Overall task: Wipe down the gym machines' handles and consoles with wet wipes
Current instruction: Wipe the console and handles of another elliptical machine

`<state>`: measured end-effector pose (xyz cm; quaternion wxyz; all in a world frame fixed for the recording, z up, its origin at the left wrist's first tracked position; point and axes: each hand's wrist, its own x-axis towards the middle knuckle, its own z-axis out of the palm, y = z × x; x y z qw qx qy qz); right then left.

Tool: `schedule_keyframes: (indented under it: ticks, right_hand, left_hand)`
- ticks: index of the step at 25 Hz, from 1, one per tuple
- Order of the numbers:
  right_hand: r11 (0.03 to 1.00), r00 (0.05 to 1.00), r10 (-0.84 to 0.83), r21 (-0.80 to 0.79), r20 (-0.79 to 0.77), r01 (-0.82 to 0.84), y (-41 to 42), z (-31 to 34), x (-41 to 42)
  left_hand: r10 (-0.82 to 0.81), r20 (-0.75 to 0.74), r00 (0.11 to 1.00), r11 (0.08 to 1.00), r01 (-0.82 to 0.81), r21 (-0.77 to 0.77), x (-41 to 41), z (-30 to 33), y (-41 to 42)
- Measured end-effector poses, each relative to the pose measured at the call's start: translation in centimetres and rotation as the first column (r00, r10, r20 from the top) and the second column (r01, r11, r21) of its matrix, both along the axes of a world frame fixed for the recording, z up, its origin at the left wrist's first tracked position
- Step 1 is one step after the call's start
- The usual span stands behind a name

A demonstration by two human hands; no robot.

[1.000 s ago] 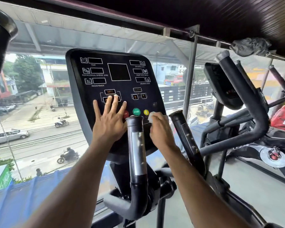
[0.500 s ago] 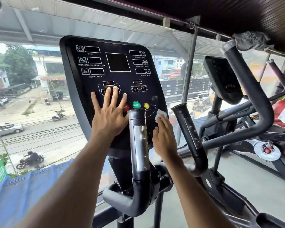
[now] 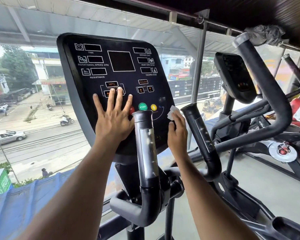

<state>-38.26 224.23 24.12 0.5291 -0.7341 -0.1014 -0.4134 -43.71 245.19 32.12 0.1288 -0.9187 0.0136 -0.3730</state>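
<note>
The right hand [image 3: 177, 134] has its grip closed around a white wet wipe [image 3: 173, 113], the fingers curled on the lower part while the free corner sticks up past them. It presses the wipe against the lower right edge of the console [image 3: 121, 66], just right of the yellow button [image 3: 153, 107], so that edge looks to be the patch being cleaned now. The left hand [image 3: 113, 118] holds nothing: its fingers are straight and spread, lying flat on the panel below the MP3 label, with the fingertips [image 3: 112, 90] over the arrow keys. I take it that this hand is steadying the panel against the rubbing.

Two black handles rise in front of the panel. The near one [image 3: 145, 144], with a shiny metal strip, stands between the two hands; the other [image 3: 200, 135] leans just right of the wiping hand. Both probably need wiping too. Further right stands a second machine with its own console [image 3: 235, 75]. Beyond the glass lies a street with a silver car [image 3: 7, 137].
</note>
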Motion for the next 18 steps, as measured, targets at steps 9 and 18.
schedule_keyframes:
  ticks: [9,18]
  right_hand:
    - [0.885,0.99,0.108,0.462,-0.092,-0.053,1.4,-3.4,-3.3]
    - [0.881,0.983,0.157,0.462,-0.092,-0.097,0.9,-2.4,-2.7]
  left_hand:
    - [0.024,-0.001,1.0,0.999,-0.024,0.032,0.1,0.1,-0.1]
    - [0.033,0.016,0.999,0.999,-0.033,0.038,0.5,-0.1,0.0]
